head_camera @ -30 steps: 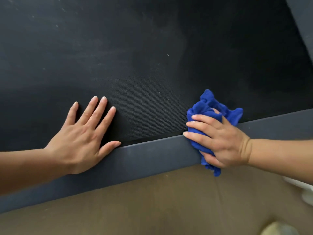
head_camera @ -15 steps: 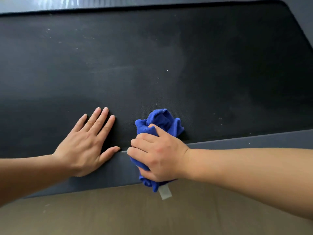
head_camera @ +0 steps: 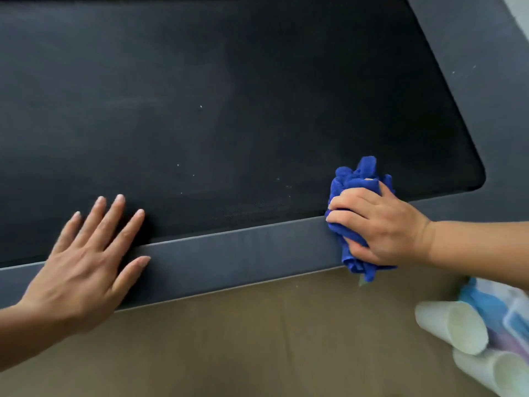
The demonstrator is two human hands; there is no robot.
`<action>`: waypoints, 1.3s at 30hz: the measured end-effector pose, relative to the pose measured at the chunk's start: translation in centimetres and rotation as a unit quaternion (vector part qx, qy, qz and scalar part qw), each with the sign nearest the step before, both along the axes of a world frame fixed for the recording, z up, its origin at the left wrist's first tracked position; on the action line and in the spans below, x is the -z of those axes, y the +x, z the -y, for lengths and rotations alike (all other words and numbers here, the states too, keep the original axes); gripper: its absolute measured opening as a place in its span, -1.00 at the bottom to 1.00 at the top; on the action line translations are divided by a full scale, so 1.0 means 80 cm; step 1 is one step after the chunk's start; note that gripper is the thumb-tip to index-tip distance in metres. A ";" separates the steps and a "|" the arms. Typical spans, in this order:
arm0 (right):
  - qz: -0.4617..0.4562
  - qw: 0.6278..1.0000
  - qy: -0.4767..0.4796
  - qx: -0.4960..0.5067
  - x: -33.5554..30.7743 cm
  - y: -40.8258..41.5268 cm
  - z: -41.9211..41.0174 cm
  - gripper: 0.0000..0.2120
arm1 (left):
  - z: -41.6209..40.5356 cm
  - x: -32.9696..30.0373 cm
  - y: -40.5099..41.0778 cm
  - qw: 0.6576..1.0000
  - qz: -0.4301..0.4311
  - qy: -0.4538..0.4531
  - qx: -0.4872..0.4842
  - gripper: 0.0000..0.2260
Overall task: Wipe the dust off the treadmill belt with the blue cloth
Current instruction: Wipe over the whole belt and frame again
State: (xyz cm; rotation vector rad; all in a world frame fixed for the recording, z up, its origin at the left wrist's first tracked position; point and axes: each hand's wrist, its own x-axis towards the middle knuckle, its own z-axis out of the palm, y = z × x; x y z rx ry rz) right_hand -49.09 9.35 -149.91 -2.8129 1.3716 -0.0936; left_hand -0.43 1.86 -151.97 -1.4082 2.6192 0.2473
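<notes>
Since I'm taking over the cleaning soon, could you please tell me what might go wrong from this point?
The blue cloth is bunched in the right hand at the side rail, so specks on the treadmill belt could be missed. The left hand leans on the belt and may smudge it. A backward elbow might knock the paper cups.

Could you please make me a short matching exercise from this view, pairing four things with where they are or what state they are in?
Things:
1. left hand
2. blue cloth
3. treadmill belt
4. pale cups

States:
A. lying on their sides on the floor, lower right
B. bunched in the right hand
C. flat, fingers spread
D. black, with white specks

Pairs: 1-C, 2-B, 3-D, 4-A
</notes>
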 end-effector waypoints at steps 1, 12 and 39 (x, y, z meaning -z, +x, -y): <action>0.011 1.000 0.002 0.010 0.001 0.000 -0.003 -0.68 | -0.009 -0.003 -0.019 0.999 -0.016 0.003 0.034 -0.34; 0.138 0.985 0.045 0.095 0.016 0.108 0.006 -0.29 | -0.034 0.006 -0.130 1.000 -0.003 -0.022 -0.003 -0.32; 0.186 0.942 0.004 0.280 0.020 0.071 -0.036 -0.42 | -0.042 -0.016 -0.278 0.996 -0.057 -0.008 0.070 -0.31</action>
